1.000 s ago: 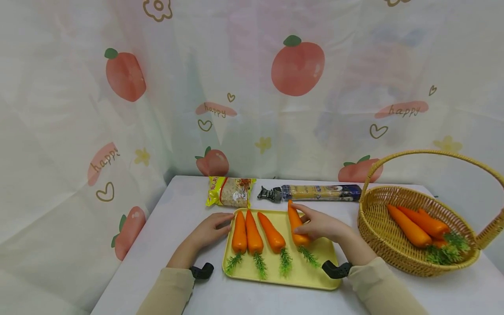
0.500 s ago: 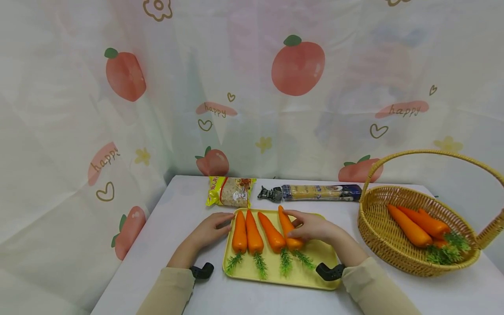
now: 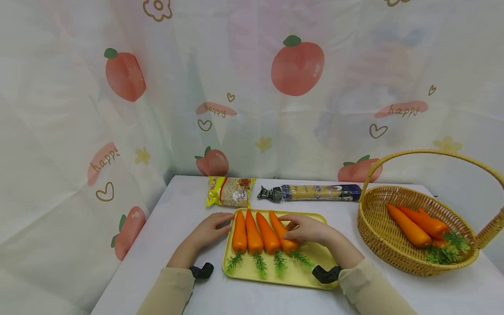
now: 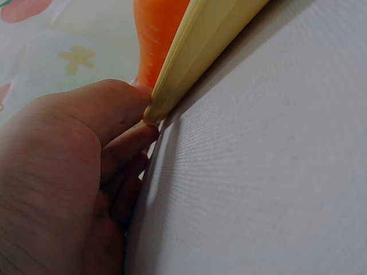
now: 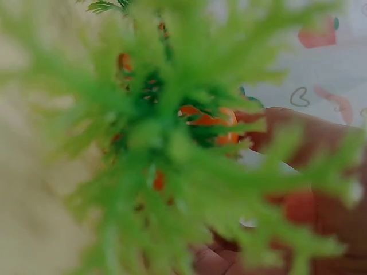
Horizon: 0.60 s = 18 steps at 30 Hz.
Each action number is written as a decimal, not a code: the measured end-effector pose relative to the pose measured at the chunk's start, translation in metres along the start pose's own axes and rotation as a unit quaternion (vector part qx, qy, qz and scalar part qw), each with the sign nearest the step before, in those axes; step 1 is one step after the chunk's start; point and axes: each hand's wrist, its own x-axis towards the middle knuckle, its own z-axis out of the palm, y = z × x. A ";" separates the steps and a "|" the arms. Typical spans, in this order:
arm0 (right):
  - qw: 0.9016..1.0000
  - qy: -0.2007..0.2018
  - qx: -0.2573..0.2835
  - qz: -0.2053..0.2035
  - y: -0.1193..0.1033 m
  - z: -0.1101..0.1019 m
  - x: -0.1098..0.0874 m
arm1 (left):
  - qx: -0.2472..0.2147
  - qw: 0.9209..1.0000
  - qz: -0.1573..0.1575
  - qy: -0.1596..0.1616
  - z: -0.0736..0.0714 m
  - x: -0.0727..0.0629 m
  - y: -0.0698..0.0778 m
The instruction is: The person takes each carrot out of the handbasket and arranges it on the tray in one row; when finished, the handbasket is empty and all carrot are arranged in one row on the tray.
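On the yellow tray (image 3: 275, 280) several carrots with green tops lie side by side, tips pointing away. My right hand (image 3: 311, 228) holds the rightmost carrot (image 3: 278, 227), thumb and fingers at its right side, and its body leans close against the neighbouring carrot (image 3: 268, 236). Blurred green fronds (image 5: 172, 143) cover much of that hand in the right wrist view. At the tray's far left corner, my left hand (image 3: 210, 229) pinches the rim, thumb over it and a finger below, as the left wrist view shows. The leftmost carrot (image 4: 157, 34) stands just inside that rim.
To the right stands a wicker basket (image 3: 370, 234) with a tall handle, several carrots (image 3: 409, 225) inside. Behind the tray lie a yellow-ended food packet (image 3: 234, 192) and a long blue-and-yellow packet (image 3: 319, 192). A printed curtain (image 3: 252, 131) hangs behind the table.
My right hand has slid its carrot leftward across the tray to the others. The neighbouring carrot has also shifted slightly left. My left hand has stayed at the tray corner.
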 end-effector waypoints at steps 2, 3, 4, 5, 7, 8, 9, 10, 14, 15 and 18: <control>1.000 0.001 -0.004 0.001 -0.002 0.001 0.000 | 0.000 1.000 0.000 -0.001 0.000 0.000 0.001; 1.000 0.003 -0.005 0.002 -0.002 0.002 0.000 | 0.000 1.000 -0.001 -0.001 0.000 0.000 0.001; 1.000 0.005 -0.008 0.003 -0.003 0.003 0.001 | 0.001 1.000 -0.001 -0.002 0.000 0.000 0.000; 1.000 0.007 -0.012 0.005 -0.003 0.004 0.001 | 0.002 1.000 -0.002 -0.002 0.000 0.001 0.000; 1.000 0.012 -0.019 0.008 -0.004 0.006 0.001 | 0.002 1.000 -0.002 -0.001 0.000 0.001 -0.001; 1.000 0.014 -0.022 0.009 -0.004 0.007 0.001 | 0.002 1.000 -0.002 -0.001 0.000 0.001 -0.001; 1.000 0.015 -0.025 0.009 -0.004 0.008 0.002 | 0.004 1.000 -0.002 -0.001 0.000 0.001 -0.001; 0.999 0.016 -0.028 0.009 -0.005 0.009 0.002 | 0.005 1.000 -0.002 -0.001 0.001 0.002 -0.002; 0.999 0.017 -0.035 0.010 -0.007 0.012 0.002 | 0.008 1.000 0.004 0.000 0.001 0.002 -0.003; 0.999 0.016 -0.035 0.010 -0.007 0.012 0.002 | 0.009 1.000 0.004 -0.001 0.001 0.002 -0.003; 0.999 0.012 -0.029 0.018 -0.008 0.014 0.001 | 0.006 1.000 0.007 -0.001 0.001 0.002 -0.003</control>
